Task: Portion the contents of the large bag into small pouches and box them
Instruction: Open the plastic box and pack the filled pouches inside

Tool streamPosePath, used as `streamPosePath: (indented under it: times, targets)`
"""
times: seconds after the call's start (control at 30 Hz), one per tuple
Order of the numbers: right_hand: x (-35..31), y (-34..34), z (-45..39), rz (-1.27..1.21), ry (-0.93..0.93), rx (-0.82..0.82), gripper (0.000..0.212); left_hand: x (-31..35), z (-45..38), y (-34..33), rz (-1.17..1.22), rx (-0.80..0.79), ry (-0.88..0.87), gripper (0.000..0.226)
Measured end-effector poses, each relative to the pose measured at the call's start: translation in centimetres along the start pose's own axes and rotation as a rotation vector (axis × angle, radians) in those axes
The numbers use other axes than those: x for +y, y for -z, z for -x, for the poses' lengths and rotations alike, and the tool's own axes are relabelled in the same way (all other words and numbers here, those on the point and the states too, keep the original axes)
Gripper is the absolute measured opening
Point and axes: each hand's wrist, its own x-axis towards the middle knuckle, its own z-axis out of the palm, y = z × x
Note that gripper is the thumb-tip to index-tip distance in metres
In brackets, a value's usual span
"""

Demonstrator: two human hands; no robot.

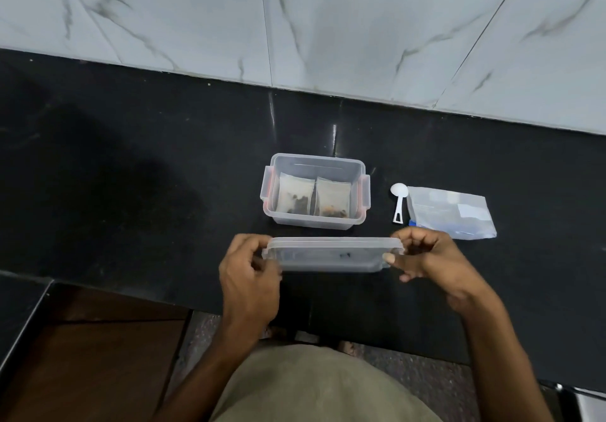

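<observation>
A clear plastic box with orange-trimmed side clips stands open on the black counter. Inside it lie two small pouches side by side, the left pouch and the right pouch, each with dark bits at its near end. Just in front of the box I hold its clear lid level above the counter. My left hand grips the lid's left end and my right hand pinches its right end. The large bag lies flat to the right of the box.
A white plastic scoop lies between the box and the large bag. The black counter runs back to a grey marble-tiled wall. Its front edge drops to the floor near my body.
</observation>
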Motion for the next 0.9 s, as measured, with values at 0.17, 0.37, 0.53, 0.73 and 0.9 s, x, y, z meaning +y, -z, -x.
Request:
streamPosePath:
  times: [0.17,0.37,0.53,0.73,0.9]
  targets:
    - [-3.4,1.1,1.2,-0.14,0.12,-0.109,0.031,4.5,-0.4,1.7,0.219,0.077,-0.238,0.029]
    - [-3.1,-1.0,-0.9,-0.308,0.183,-0.061,0.036,3.6,-4.4,0.0,0.06,0.14,-0.172,0.025]
    - [-0.9,-4.7,-5.4,0.078,0.2,0.422,0.021,1.3,-7.6,-2.5,-0.115,0.0,-0.072,0.063]
    - [-1.0,-7.1,-7.1,0.324,0.292,0.647,0.03,0.4,-9.3,-3.8,-0.174,-0.017,-0.038,0.06]
    - [-1.0,-7.3,-8.3,0.341,0.252,0.613,0.029,0.4,-10.6,-3.8,-0.13,0.008,0.103,0.045]
